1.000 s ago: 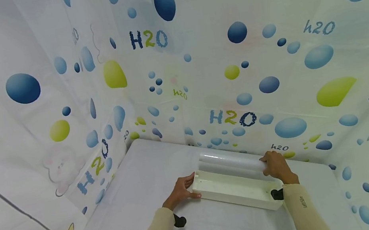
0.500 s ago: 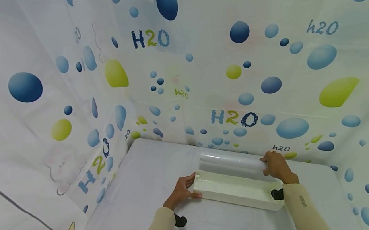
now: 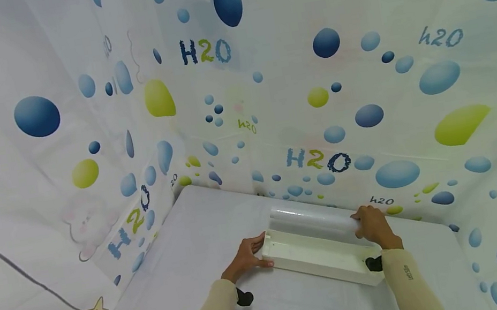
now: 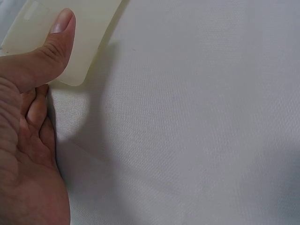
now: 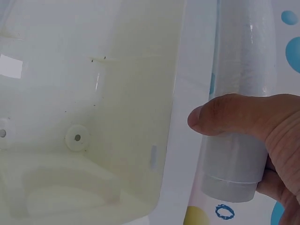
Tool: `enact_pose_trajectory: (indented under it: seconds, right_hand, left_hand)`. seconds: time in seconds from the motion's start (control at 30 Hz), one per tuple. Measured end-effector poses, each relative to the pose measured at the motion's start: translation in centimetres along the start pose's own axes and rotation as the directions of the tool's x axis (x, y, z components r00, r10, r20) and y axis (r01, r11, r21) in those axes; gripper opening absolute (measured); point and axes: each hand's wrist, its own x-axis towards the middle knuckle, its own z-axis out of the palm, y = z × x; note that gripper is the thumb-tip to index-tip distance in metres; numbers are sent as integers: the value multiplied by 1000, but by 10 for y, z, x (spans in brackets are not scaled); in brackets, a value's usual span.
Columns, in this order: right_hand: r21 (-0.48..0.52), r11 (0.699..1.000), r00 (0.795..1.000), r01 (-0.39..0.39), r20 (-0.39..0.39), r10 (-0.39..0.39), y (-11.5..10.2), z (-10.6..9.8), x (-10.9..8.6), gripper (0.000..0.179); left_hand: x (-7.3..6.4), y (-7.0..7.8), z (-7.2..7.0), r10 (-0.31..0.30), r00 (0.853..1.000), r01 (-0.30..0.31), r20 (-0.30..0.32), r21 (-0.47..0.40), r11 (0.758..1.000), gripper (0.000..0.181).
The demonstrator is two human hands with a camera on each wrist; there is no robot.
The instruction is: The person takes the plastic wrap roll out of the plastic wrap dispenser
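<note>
A long cream plastic box [image 3: 320, 255], open at the top, lies at a slant on the white table. My left hand [image 3: 247, 257] grips its left end, and in the left wrist view the thumb presses the outer wall of the box [image 4: 89, 37]. Behind the box and along it lies a roll of clear plastic film [image 3: 310, 219]. My right hand [image 3: 376, 227] holds the roll near its right end. The right wrist view has the thumb across the roll [image 5: 243, 56], a short piece of core sticking out below; the fingers are partly hidden behind it.
The white-covered table [image 3: 208, 210] meets a hanging sheet [image 3: 272, 118] printed with blue and green drops close behind the roll. Another sheet [image 3: 9, 214] rises on the left. Screw-hole bosses [image 5: 77, 138] show on the box floor.
The head view has turned slightly, so the backdrop sits a little further right. Both hands, the box and the roll of film keep their places.
</note>
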Motion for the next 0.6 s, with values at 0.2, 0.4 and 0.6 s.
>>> enact_pose_trajectory:
  seconds: [0.2, 0.4, 0.6]
  right_hand:
    - [5, 999, 999, 39, -12, -39, 8, 7, 3, 52]
    - [-9, 999, 999, 45, -16, -45, 11, 11, 5, 51]
    - [-12, 1000, 1000, 25, -6, -25, 9, 11, 5, 52]
  left_hand:
    - [2, 0, 2, -18, 1000, 18, 1, -11, 1000, 97]
    - [1, 2, 2, -24, 1000, 24, -5, 0, 1000, 98]
    - [1, 0, 2, -11, 1000, 11, -7, -4, 1000, 99]
